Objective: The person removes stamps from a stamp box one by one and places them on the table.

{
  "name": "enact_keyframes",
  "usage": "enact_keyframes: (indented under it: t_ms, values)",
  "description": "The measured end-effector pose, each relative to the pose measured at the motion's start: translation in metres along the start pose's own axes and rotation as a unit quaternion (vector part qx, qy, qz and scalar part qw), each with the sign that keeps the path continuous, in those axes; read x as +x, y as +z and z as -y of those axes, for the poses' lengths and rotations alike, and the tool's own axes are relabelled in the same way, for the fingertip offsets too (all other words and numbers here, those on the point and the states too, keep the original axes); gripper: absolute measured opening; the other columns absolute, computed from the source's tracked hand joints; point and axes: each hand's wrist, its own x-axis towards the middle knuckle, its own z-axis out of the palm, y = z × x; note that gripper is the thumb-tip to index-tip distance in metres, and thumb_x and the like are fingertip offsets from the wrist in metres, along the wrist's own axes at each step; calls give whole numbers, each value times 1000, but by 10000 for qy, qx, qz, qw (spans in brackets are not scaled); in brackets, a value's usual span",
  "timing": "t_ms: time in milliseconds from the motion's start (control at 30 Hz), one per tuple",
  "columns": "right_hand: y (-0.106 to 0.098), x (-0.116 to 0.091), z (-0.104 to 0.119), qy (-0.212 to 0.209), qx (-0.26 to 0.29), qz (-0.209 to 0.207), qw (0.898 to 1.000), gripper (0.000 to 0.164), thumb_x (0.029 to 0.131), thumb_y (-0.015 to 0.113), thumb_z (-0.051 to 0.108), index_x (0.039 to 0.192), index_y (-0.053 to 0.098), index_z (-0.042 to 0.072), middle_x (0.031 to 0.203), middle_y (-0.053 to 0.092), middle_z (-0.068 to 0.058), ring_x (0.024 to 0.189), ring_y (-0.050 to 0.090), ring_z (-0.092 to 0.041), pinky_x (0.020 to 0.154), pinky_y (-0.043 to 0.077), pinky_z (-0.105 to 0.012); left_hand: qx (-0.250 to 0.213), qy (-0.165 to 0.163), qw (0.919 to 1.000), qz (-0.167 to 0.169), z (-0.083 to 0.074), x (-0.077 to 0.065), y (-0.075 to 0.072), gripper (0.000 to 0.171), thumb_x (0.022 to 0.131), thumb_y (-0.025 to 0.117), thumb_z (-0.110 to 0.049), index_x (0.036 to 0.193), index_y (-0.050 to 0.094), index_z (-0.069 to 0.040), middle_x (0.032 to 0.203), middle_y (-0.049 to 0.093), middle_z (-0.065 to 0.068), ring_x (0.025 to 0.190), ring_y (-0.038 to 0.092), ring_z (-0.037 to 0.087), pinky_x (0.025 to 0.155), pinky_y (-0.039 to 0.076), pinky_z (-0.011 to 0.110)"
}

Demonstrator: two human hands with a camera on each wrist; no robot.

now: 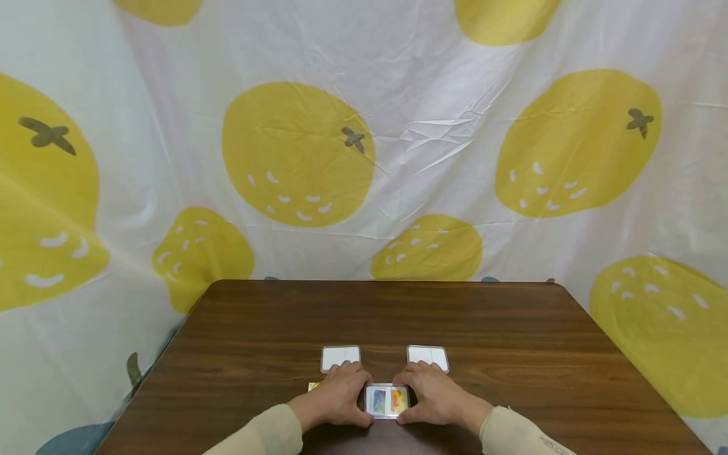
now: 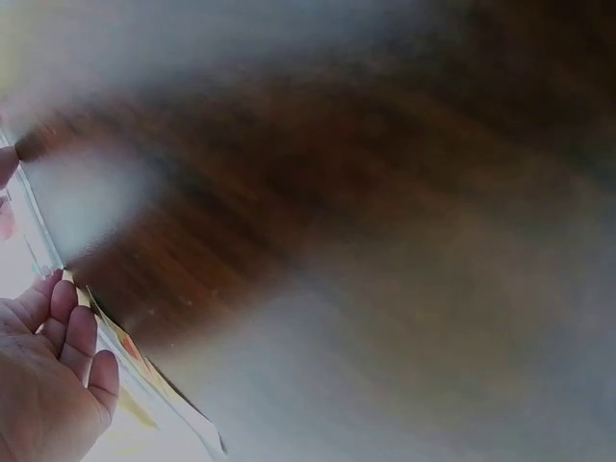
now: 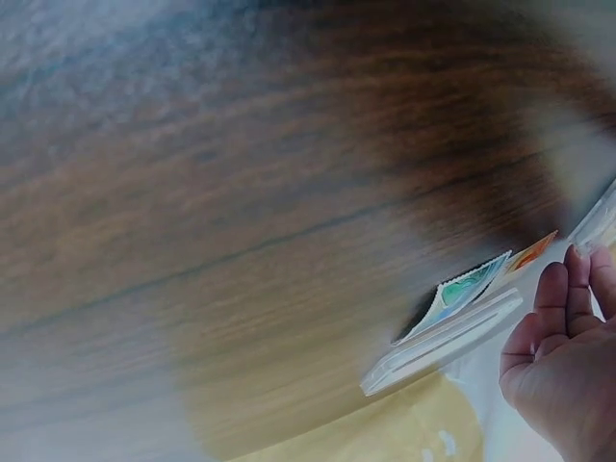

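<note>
Between both hands is a clear case (image 1: 387, 418) with a blue-green stamp (image 1: 379, 401) and an orange stamp (image 1: 399, 399) side by side inside. My left hand (image 1: 341, 395) holds its left side, thumb at the near corner and fingertips at the far one. The right hand (image 1: 435, 395) grips the opposite side in the same way. In the right wrist view, curled fingers (image 3: 553, 298) meet the case's edge, and loose stamps (image 3: 467, 284) lie nearby, hidden from the head view. A yellow-edged paper piece (image 1: 313, 385) peeks out beside the left hand.
Two more clear cases with white inserts lie beyond the hands, one at left (image 1: 340, 355) and one at right (image 1: 426, 354), each partly covered by fingers. The brown wooden table (image 1: 387, 316) ends at a white curtain (image 1: 409, 158) printed with yellow fruit.
</note>
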Motion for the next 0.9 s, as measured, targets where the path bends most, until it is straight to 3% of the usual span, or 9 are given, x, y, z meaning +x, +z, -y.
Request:
enact_keyframes:
  t_ms: [433,700,900]
  values:
    - [-4,-2,-4,-112,51,-88,9999,55,73,82,48,115,69,14,112,61,5,106,53,-15,90,41,-42,-49,-66,9999,77,0,0,-2,54,65,83,-47,103,63,-16,97,52,-10,91,47,11,76,37,28]
    - [-10,-5,-9,-185,-35,-228,9996,56,72,82,48,114,69,14,111,61,4,104,54,-15,88,43,-43,37,-53,10000,-42,1,0,1,52,64,83,-45,102,63,-16,99,53,-9,91,48,11,75,37,27]
    - [-19,-7,-14,-90,316,-186,9993,53,75,82,43,117,68,13,111,61,5,105,54,-17,93,40,-51,6,-3,10000,-84,2,-1,1,50,64,83,-45,101,64,-17,97,53,-10,90,48,11,74,36,27]
